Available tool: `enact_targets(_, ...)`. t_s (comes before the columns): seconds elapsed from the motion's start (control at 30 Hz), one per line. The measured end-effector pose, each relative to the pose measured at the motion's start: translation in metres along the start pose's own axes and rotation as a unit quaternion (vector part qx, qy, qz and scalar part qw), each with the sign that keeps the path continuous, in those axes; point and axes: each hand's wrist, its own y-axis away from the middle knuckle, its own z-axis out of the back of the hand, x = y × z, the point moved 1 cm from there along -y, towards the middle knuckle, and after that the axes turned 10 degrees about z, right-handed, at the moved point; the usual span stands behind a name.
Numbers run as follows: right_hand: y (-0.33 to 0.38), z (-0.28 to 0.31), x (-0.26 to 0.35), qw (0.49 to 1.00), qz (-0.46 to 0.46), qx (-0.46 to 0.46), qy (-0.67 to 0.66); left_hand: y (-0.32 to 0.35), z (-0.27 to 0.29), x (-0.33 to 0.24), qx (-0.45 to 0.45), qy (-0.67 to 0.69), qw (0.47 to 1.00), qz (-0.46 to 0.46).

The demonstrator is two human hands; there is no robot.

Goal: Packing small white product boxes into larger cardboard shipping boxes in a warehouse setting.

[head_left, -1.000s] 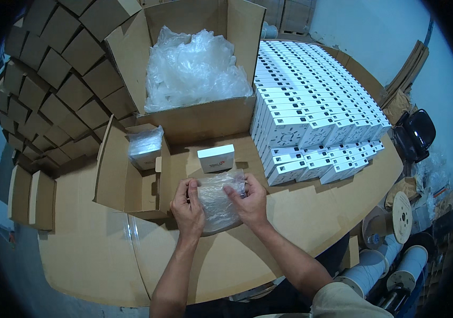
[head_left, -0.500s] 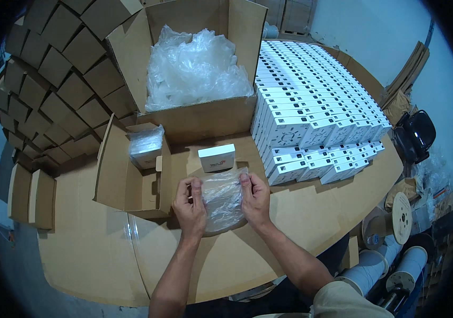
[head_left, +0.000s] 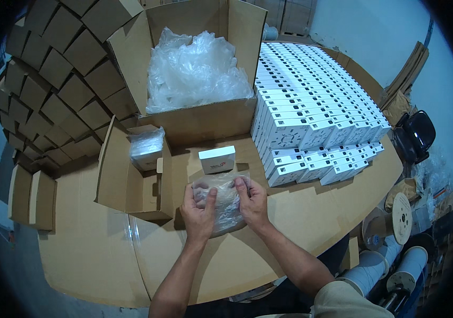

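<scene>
A clear plastic bag is stretched between my two hands above the cardboard-covered table. My left hand grips its left side, thumb lying over the film. On the other side my right hand pinches it near the top edge. Just beyond the bag stands a small white box, apart from both hands. To the left of my left hand is an open brown carton with several plastic-wrapped boxes in its far part.
A large carton full of loose clear bags stands at the back. Rows of white boxes are stacked at the right. Brown cartons are piled at the left. Cable spools stand beyond the table's right edge.
My hands have come closer together, the left one shifting right, and the bag between them is more bunched. The white box stays where it was.
</scene>
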Motion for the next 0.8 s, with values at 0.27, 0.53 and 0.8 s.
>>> enact_targets(0.27, -0.015, 0.009, 0.035, 0.993, 0.113, -0.028, 0.035, -0.007, 0.014, 0.001, 0.017, -0.021, 0.999, -0.040)
enact_targets(0.53, -0.024, 0.005, 0.064, 0.849, 0.377, 0.103, 0.354, -0.007, 0.011, -0.002, 0.033, 0.049, 0.998, -0.023)
enact_targets(0.8, -0.028, 0.005, 0.063, 0.863, 0.357, 0.123, 0.337, -0.010, 0.013, -0.001, 0.015, -0.010, 0.999, -0.045)
